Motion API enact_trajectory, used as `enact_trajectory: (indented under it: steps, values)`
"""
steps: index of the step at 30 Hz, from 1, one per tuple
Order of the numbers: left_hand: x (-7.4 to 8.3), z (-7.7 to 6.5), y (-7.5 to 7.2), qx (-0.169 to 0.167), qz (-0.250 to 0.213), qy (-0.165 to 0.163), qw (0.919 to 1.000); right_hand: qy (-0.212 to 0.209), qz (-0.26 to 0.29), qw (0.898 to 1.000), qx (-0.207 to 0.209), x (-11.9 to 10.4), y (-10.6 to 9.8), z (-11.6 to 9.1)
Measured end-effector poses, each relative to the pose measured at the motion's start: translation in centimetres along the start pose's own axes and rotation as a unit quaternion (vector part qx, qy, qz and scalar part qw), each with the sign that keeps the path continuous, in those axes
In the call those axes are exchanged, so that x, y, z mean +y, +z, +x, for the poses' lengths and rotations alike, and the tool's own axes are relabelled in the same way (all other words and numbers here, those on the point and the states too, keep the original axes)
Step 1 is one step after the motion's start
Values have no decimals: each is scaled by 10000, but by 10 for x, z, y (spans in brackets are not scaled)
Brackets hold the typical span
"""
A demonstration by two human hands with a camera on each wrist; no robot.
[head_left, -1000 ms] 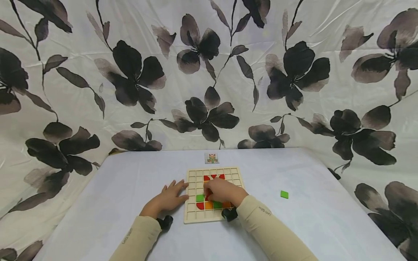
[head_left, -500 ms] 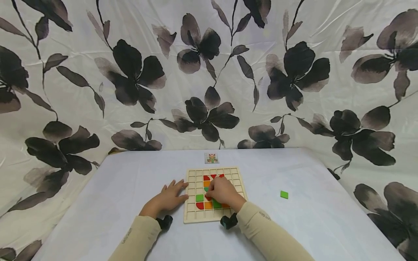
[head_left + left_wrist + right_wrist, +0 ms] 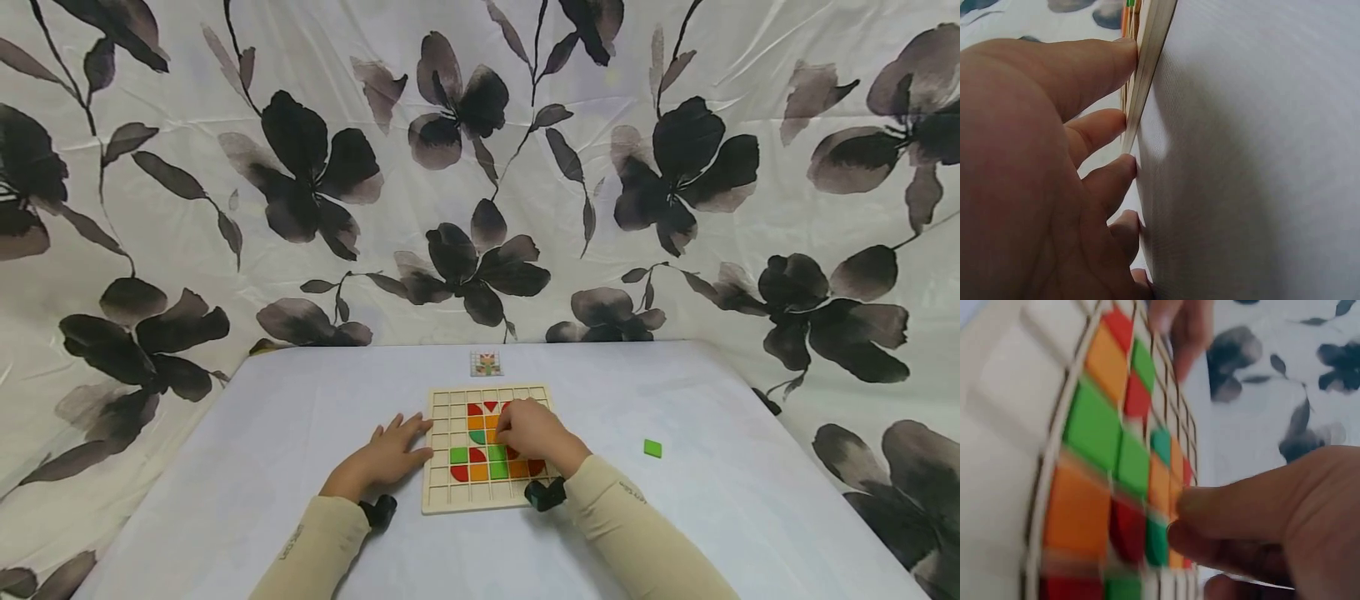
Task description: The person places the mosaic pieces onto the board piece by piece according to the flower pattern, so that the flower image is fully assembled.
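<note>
A square wooden grid board point(image 3: 442, 493) lies on the table, its middle cells filled with red, orange, green and teal pieces. My left hand point(image 3: 384, 457) rests at the board's left side with fingers spread; in the left wrist view the thumb point(image 3: 1100, 65) touches the board's edge. Over the right middle of the pattern hovers my right hand point(image 3: 540, 433), fingers bent down close to the pieces. In the blurred right wrist view, its thumb point(image 3: 1235, 503) and finger lie near each other beside orange pieces, with no piece visible between them. The hand hides several cells.
One loose green square tile point(image 3: 653, 448) lies on the white tabletop point(image 3: 600, 400) to the right. Behind the board is a small pattern card point(image 3: 487, 364). A floral cloth point(image 3: 450, 183) hangs at the table's back edge.
My right hand has moved from the pattern's left middle toward its upper right, uncovering a red piece beside the green one, the teal piece and several others. The left hand stays still.
</note>
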State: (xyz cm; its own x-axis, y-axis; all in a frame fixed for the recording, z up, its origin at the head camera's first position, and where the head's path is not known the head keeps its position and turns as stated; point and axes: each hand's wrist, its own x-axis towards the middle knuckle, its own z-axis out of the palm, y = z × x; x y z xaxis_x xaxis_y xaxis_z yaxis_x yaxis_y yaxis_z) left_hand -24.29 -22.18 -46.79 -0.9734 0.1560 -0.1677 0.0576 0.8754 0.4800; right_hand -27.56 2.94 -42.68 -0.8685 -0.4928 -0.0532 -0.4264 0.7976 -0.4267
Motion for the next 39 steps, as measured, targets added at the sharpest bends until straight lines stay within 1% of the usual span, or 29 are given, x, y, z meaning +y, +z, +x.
enact_trajectory:
  steps: [2,4,9,17,24,27,31,34,35,39]
  values:
    - [0,0,0,13,25,-3,10000,83,-336,9993,-153,7,-6,-3]
    - [1,-1,0,14,14,-15,10000,26,-622,9976,-308,12,-8,-6]
    - [3,0,-1,-13,-57,1,10000,-112,-783,9960,-414,15,-7,-12]
    - [1,2,3,13,-16,23,10000,-2,-415,9966,-715,20,-8,-9]
    - [0,2,2,23,-39,49,10000,-113,-199,9972,-713,25,-7,-6]
    - [0,1,2,20,-40,27,10000,-206,-208,9968,-748,26,-6,-6]
    - [0,2,2,7,-1,-2,10000,-596,-384,9943,-791,27,-8,-8]
    - [1,2,2,11,9,2,10000,-786,-527,9930,-702,28,-10,-9]
    - [1,2,1,14,10,4,10000,-768,-504,9935,-667,29,-11,-9]
    - [1,2,1,10,-10,5,10000,-572,34,9967,-582,31,-15,-10]
